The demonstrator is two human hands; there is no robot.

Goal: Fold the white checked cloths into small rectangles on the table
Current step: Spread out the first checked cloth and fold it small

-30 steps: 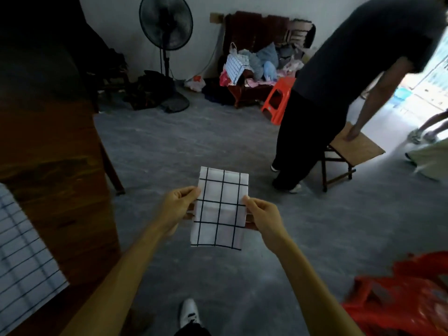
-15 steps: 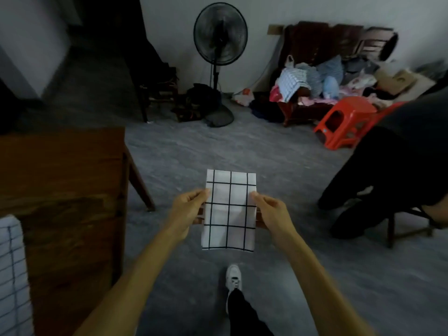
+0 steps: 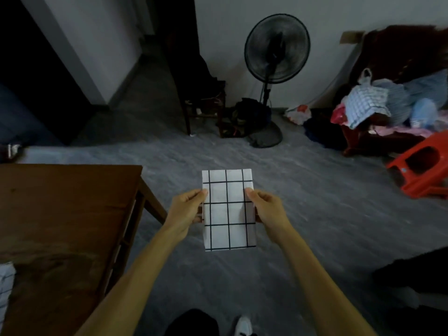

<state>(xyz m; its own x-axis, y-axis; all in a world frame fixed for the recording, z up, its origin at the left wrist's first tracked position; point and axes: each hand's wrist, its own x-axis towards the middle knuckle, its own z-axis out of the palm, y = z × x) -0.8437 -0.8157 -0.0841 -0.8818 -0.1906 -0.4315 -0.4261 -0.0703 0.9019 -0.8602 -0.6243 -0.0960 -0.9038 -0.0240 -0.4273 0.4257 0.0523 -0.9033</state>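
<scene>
A white cloth with black check lines point(image 3: 229, 209), folded into a small upright rectangle, hangs in the air over the grey floor, right of the table. My left hand point(image 3: 186, 209) pinches its left edge and my right hand point(image 3: 265, 209) pinches its right edge, thumbs on the front face. The brown wooden table point(image 3: 65, 214) stands at the left. Another white checked cloth point(image 3: 5, 284) lies on it at the far left edge of the view, mostly cut off.
A black standing fan point(image 3: 276, 49) is against the back wall. A red plastic stool point(image 3: 421, 166) lies at the right, near a dark bench piled with clothes point(image 3: 392, 103). A dark-clothed person's part point(image 3: 412, 270) shows at lower right. My shoe point(image 3: 243, 326) is below.
The view has swung left: the table's near corner and the doorway came into sight, and the other person slid almost out on the right. Both hands keep the same hold on the folded cloth.
</scene>
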